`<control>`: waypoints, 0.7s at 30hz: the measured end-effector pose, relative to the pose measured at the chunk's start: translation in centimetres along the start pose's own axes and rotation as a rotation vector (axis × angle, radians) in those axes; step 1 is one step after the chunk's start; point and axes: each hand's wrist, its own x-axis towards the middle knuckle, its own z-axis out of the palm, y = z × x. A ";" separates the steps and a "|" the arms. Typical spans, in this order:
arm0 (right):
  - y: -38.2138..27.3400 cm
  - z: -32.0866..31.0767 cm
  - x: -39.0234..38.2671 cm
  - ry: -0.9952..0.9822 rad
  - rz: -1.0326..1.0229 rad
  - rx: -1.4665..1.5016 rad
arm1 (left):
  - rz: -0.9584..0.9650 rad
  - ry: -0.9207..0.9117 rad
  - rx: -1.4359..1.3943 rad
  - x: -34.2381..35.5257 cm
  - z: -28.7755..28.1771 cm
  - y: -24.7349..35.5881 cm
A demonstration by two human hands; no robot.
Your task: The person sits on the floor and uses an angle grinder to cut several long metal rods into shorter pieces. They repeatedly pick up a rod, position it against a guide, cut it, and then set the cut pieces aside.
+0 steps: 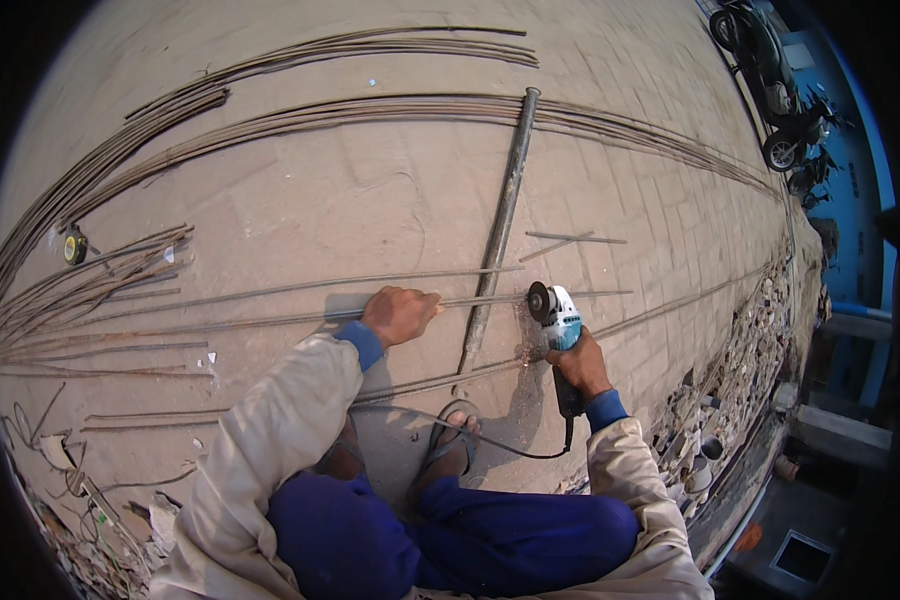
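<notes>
Fingers squeeze tight: left hand (400, 316) on a rod (462, 302), right hand (582, 364) on a grinder (562, 328) past the right edge of a pipe (509, 185).

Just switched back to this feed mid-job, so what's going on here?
The person's right hand holds a grinder, its disc right by some thin rods; I can't tell if it is spinning. The left hand grips those rods, which lie across a pipe on the ground. Just beyond the grinder lie short rods, two of them crossing. Longer bundles lie farther out.
</notes>
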 end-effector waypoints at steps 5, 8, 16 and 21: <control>-0.1 -0.1 0.2 -0.014 0.005 -0.045 | -0.032 -0.059 0.009 0.3 -0.3 0.2; 0.1 -0.1 0.3 -0.024 0.006 -0.030 | -0.035 -0.067 0.018 0.3 -0.3 0.2; 0.1 0.1 0.7 0.000 -0.018 -0.030 | -0.022 -0.050 0.036 0.3 0.1 0.0; 0.2 -0.1 1.2 -0.009 -0.035 0.004 | -0.027 -0.052 0.022 0.1 0.0 0.1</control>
